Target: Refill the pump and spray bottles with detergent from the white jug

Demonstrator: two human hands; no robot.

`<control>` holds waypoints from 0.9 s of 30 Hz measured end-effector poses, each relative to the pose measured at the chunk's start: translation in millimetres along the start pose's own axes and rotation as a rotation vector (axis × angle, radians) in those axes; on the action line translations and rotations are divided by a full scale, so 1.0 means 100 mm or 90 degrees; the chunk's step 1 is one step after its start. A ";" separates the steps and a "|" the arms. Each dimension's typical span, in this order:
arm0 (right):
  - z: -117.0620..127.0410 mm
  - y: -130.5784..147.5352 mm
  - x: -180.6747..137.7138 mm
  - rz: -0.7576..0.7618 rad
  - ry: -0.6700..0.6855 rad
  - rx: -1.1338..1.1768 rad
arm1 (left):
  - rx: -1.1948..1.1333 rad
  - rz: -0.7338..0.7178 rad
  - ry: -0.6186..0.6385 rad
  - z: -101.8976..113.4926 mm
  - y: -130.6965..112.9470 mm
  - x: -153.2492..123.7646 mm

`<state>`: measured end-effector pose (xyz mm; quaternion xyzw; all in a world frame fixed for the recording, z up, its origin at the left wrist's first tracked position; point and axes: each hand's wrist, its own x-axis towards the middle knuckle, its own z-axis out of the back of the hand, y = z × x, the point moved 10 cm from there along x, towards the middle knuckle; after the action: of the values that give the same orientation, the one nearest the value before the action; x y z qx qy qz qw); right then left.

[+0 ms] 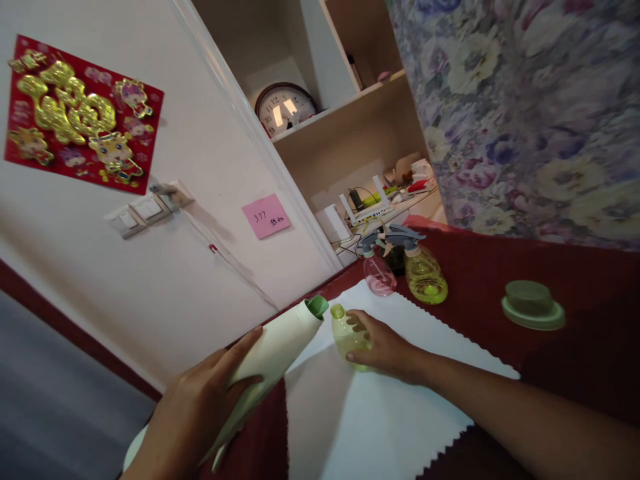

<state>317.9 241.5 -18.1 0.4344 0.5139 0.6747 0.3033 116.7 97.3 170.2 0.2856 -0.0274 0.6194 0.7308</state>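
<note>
A large pale green-white detergent bottle point(277, 347) lies tilted in my left hand point(195, 393), its green spout close to a smaller bottle's mouth. The fingers of my left hand wrap round its body. My right hand point(383, 343) grips a clear yellow-green bottle point(345, 333) that has no top on its neck. This small bottle stands on a white cloth point(400, 413) with zigzag edges. I cannot make out any liquid passing from the spout. To the right lies a pale green cap point(533, 305) with a wide rim.
A pink spray bottle point(379, 275) and a yellow spray bottle point(425, 275) stand behind my right hand, at the cloth's far edge. A dark red tablecloth point(480, 273) covers the table. Behind are shelves with a clock point(286, 110) and a white router point(370, 212). A white wall rises at left.
</note>
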 end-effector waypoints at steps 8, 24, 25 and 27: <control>0.01 -0.02 0.00 0.000 -0.008 -0.002 | 0.054 -0.073 -0.022 0.13 -0.19 0.04; 0.04 -0.04 0.02 0.017 -0.015 -0.003 | 0.078 -0.082 0.039 0.03 -0.18 0.09; 0.05 -0.04 0.03 0.018 -0.016 -0.003 | 0.080 -0.085 0.039 0.03 -0.20 0.11; 0.06 -0.04 0.05 0.021 -0.019 -0.002 | 0.086 -0.092 0.046 0.03 -0.22 0.14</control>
<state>320.9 249.5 -19.9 0.4524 0.5010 0.6737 0.3008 141.5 107.1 169.7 0.3130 0.0617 0.5753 0.7532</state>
